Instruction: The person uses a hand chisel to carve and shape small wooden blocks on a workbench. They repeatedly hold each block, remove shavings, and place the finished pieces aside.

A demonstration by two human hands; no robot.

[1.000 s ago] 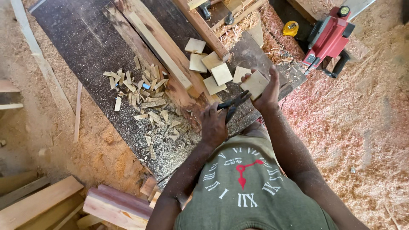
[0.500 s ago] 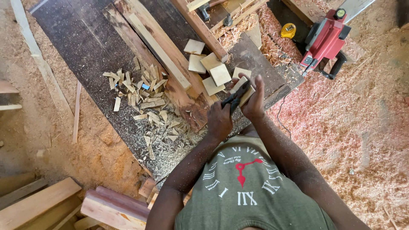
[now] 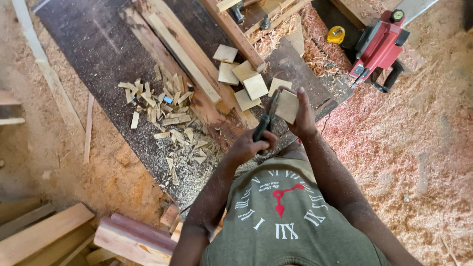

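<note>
- Right hand point(image 3: 300, 116) pinches a small square wood block point(image 3: 287, 106) between thumb and fingers, held up off the dark board point(image 3: 88, 54); fingers closed around the block's far edges, flat face turned toward the camera
- Left hand point(image 3: 249, 145) is closed in a fist around the dark handle of a knife-like tool point(image 3: 266, 118); grip firm, thumb wrapped over the handle
- Tool's long axis runs from about 7 o'clock at the fist to about 1 o'clock at the tip; the tip end meets the block's left edge; whether it bites in or only touches I cannot tell
- From the left fingers the block lies toward 1 o'clock, just beside the tool's upper end; the right hand is the one on the block, the left reaches it only through the tool
- Block is near square, so no strong long axis; it sits slightly tilted, one corner up toward 12 o'clock
- At 11 o'clock of the hands, a cluster of similar cut squares point(image 3: 244, 81) on the board; at 9 o'clock, a scatter of wood chips point(image 3: 162, 116)
- At 2 o'clock, well apart, a red power planer point(image 3: 379, 47) on sawdust; a yellow tape measure point(image 3: 336, 35) near it
</note>
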